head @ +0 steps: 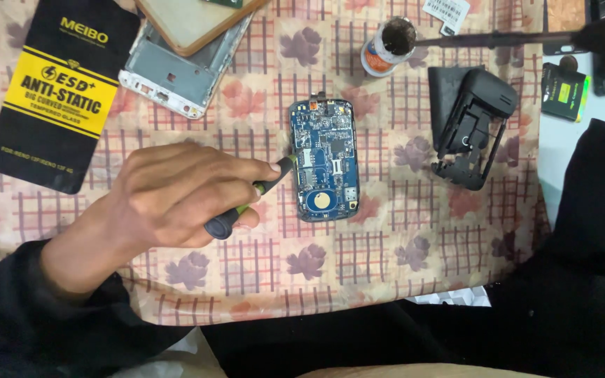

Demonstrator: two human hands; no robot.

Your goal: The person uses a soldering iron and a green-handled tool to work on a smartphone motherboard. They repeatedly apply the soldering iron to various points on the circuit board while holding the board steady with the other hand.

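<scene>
Here, the left hand [176,192] pinches a green-and-black handled screwdriver [250,197], tip at the left edge of the blue phone circuit board [324,159] at frame centre.
The board lies flat, face up on the patterned cloth [386,238], components exposed for access; the black plastic phone housing [472,126] sits apart at right. No right hand shows.

The desk [386,273] is covered with a checked cloth with leaf prints. On it lie a blue circuit board [324,159], a black phone housing [472,126], a black and yellow packet [61,91], a silver phone frame [176,73] and a small round jar [388,46].
</scene>
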